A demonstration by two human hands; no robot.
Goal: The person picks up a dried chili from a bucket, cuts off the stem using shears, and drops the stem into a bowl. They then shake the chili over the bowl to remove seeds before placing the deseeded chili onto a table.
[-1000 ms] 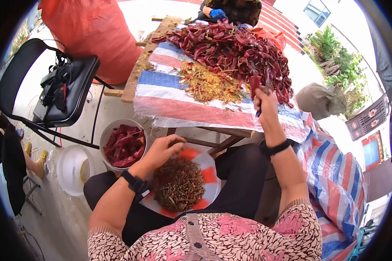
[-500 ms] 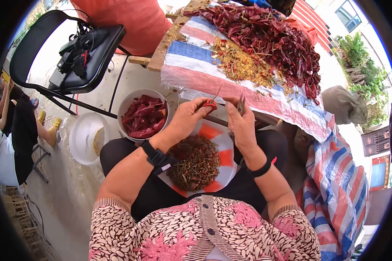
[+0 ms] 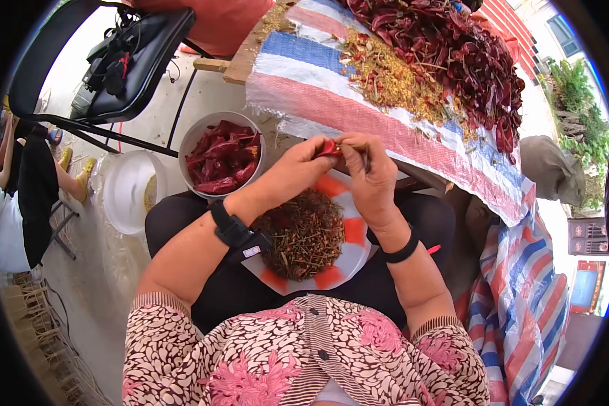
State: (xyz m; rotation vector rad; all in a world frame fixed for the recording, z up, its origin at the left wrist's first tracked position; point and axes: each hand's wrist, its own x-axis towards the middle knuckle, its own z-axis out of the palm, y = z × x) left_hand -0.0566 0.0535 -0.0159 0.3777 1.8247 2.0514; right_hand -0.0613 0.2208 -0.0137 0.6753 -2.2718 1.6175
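Observation:
My left hand is closed on a dried red chili pepper, above the lap and near the table edge. My right hand is up against the pepper, its fingers closed around a small metal tool that looks like snips, mostly hidden in the grip. Below both hands, a red-and-white bag or sheet lies across the lap with a heap of stems and pepper scraps on it. To the left of the hands stands a white bucket with dark red peppers inside.
A striped woven sheet covers the table, bearing a large pile of dried peppers and yellow seeds. A black chair holds electronic gear. Beside a white tub, another person's leg shows at left.
My right hand has moved left and come together with my left hand at the pepper. The pepper's stem, upright before, no longer shows. The view has shifted slightly.

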